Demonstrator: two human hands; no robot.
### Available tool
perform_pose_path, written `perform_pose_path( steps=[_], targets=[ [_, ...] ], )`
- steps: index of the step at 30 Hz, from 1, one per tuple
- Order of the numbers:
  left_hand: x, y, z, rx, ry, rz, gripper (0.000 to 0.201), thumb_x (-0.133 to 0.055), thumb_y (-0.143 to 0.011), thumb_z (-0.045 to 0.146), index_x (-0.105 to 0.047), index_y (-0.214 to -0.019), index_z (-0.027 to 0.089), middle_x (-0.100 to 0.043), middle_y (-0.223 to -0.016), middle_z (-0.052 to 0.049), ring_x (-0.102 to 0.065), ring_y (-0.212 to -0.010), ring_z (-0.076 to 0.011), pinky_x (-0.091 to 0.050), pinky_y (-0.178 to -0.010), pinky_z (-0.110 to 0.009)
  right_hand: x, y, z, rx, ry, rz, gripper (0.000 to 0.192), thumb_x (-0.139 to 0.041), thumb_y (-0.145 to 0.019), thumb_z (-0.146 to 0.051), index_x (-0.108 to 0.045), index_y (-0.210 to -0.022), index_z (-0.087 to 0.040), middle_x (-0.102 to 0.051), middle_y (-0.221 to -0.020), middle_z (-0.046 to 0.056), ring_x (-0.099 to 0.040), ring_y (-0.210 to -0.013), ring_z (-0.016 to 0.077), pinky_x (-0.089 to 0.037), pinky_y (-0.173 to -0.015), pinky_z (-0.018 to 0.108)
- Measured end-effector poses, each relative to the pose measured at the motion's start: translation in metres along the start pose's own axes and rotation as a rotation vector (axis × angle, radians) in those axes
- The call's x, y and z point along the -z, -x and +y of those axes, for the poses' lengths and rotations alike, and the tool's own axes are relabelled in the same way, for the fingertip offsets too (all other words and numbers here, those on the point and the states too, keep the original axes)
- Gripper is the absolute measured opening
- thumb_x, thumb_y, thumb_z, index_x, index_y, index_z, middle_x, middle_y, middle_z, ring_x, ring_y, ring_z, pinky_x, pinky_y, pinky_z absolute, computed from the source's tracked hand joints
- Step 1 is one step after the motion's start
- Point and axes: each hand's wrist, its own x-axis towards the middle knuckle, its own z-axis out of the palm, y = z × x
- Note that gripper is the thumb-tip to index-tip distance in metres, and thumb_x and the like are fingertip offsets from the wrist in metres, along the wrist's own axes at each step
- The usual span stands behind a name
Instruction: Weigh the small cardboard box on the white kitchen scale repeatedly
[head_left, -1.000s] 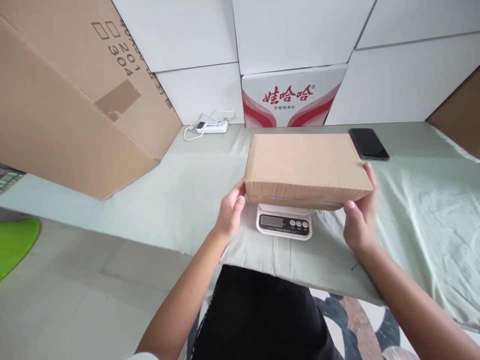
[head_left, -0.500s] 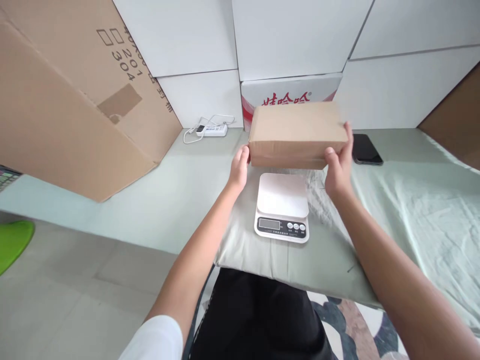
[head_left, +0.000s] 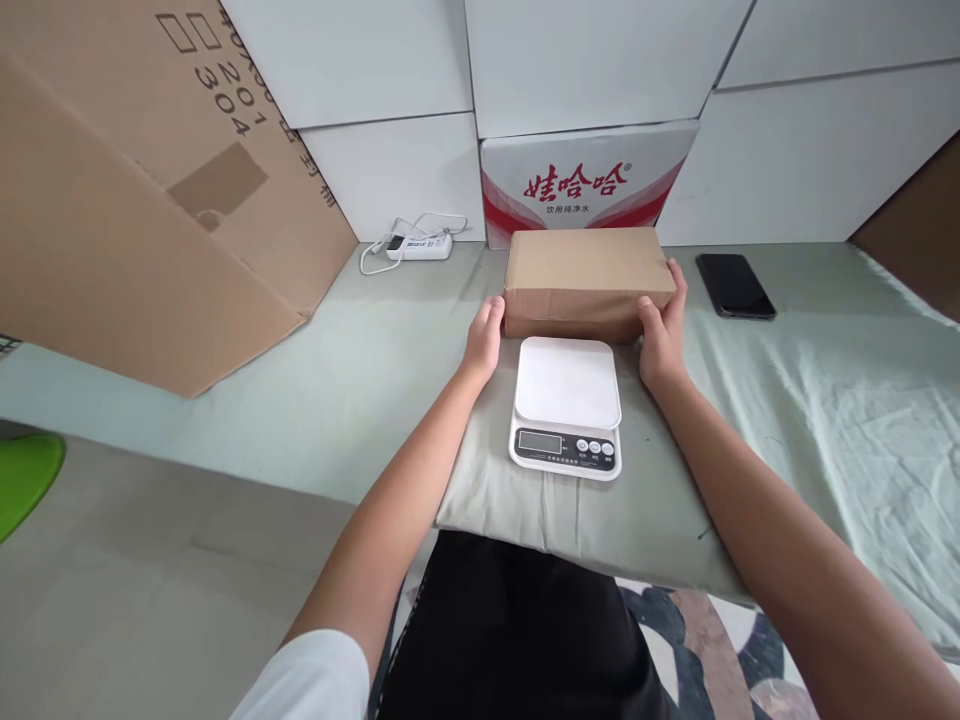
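Observation:
A flat brown cardboard box (head_left: 589,280) rests on the pale green cloth (head_left: 825,380) just behind a white kitchen scale (head_left: 566,400). My left hand (head_left: 484,340) grips the box's left end and my right hand (head_left: 661,335) grips its right end. The scale's platform is bare, with its display and three buttons facing me.
A black phone (head_left: 733,285) lies right of the box. Behind it stands a white carton with red print (head_left: 589,180) against white boxes (head_left: 600,60). A white power strip (head_left: 416,245) lies back left. A large brown carton (head_left: 150,190) leans at left. A green object (head_left: 26,480) sits on the floor.
The box was lifted off the scale, carried away from me and set down on the cloth behind the scale. Both hands stayed on its ends throughout.

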Motion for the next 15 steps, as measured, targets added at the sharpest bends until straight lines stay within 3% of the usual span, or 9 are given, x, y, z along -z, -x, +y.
perform_pose_path(
  steps=[3,8,13,15],
  targets=[
    [-0.001,0.001,0.0,0.003,-0.008,-0.003,0.067,-0.05,-0.105,0.078,-0.072,-0.141,0.027,-0.074,-0.158,-0.012,-0.063,-0.156,-0.0333,-0.05,-0.13,-0.045,-0.002,-0.002,0.002,-0.011,-0.019,-0.006,0.095,-0.066,-0.088,-0.083,-0.041,-0.167,-0.037,-0.05,-0.177,0.009,-0.044,-0.17,0.0368,-0.029,-0.145,0.071],
    [-0.004,0.002,0.008,0.023,0.037,0.017,0.063,-0.049,-0.108,0.071,-0.07,-0.146,0.025,-0.068,-0.166,-0.012,-0.059,-0.161,-0.0315,-0.05,-0.131,-0.041,0.002,-0.003,0.003,-0.035,0.034,0.015,0.097,-0.065,-0.088,-0.083,-0.041,-0.169,-0.036,-0.048,-0.179,0.009,-0.038,-0.174,0.0365,-0.033,-0.144,0.067],
    [0.006,0.0,0.025,0.095,0.204,0.188,0.063,-0.045,-0.112,0.064,-0.055,-0.165,0.031,-0.043,-0.186,-0.008,-0.053,-0.167,-0.0257,-0.049,-0.131,-0.033,0.008,0.001,0.005,-0.222,-0.137,0.069,0.098,-0.063,-0.09,-0.077,-0.028,-0.176,-0.045,-0.067,-0.157,0.007,-0.067,-0.15,0.0339,-0.063,-0.116,0.059],
    [0.011,0.0,0.031,0.137,0.273,0.235,0.064,-0.041,-0.114,0.065,-0.049,-0.169,0.035,-0.042,-0.187,-0.007,-0.055,-0.166,-0.024,-0.05,-0.131,-0.033,0.008,0.004,0.002,-0.287,-0.215,0.086,0.099,-0.065,-0.09,-0.072,-0.026,-0.176,-0.046,-0.068,-0.156,0.005,-0.071,-0.144,0.0313,-0.068,-0.108,0.052]
  ],
)
